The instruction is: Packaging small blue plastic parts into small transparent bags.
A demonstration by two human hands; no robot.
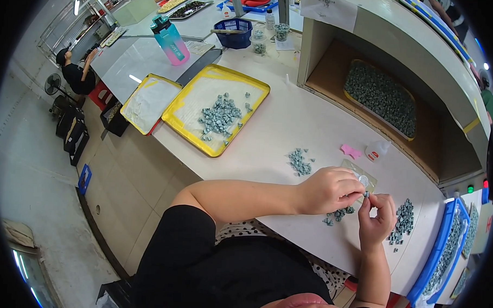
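left hand [329, 189]: closed in a loose fist above the white worktable [291, 123], the fingers pinch a small clear round piece [363, 181].
right hand [377, 215]: fingers curled, thumb and forefinger nip one tiny grey-blue part [366, 195], just beside the left fingertips.
held parts: they meet at the table's near edge; if they touch, i cannot tell, they are too small.
under the hands: small heap of grey-blue parts [339, 214] and a flat clear plastic sheet [360, 171].
right of the hands: darker heap of grey parts [402, 220], near a blue plastic tray [441, 250].
further left: little pile of grey-blue parts [299, 161]; yellow-rimmed tray [191, 100] with more parts.
behind: pink scrap [351, 151], small white squeeze bottle [377, 150].
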